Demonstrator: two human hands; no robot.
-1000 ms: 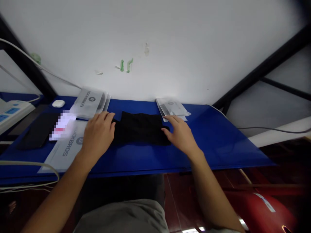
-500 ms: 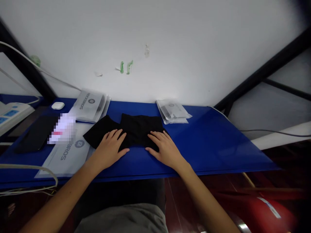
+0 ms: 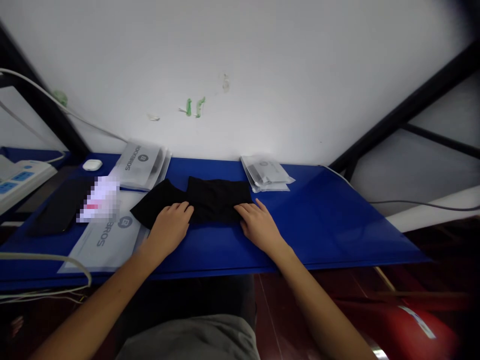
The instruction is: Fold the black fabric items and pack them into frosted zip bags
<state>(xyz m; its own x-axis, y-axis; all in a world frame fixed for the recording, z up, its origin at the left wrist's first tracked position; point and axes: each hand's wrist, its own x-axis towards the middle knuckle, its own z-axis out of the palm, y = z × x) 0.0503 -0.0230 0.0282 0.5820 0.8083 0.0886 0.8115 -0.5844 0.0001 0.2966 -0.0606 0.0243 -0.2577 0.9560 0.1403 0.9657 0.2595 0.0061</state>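
Observation:
A black fabric piece (image 3: pixel 215 200), seemingly a garment, lies across the blue table, with a wide flap angled out to the left. My left hand (image 3: pixel 170 225) is on its near edge at the left, fingers close together and bent around the fabric, with the thumb hidden. Toward its right end, my right hand (image 3: pixel 260 225) grips the near edge between fingers and a tucked thumb, while the outer finger sticks up. Part of the cloth is covered by both hands. Under the flap's left tip lies a printed grey plastic bag (image 3: pixel 108 242).
Flat packaged bags (image 3: pixel 140 162) are stacked at the back left, and more packages (image 3: pixel 266 170) at the back right. Left on the blue table (image 3: pixel 318 220) are a dark phone-like slab (image 3: pixel 60 207), a blurred-out screen, a white earbud case (image 3: pixel 92 164) and a power strip (image 3: pixel 22 177).
My hands have gone from lying spread flat on the black cloth to bent fingers gripping its near edge. Both thumbs have tucked in. The right hand has shifted slightly right.

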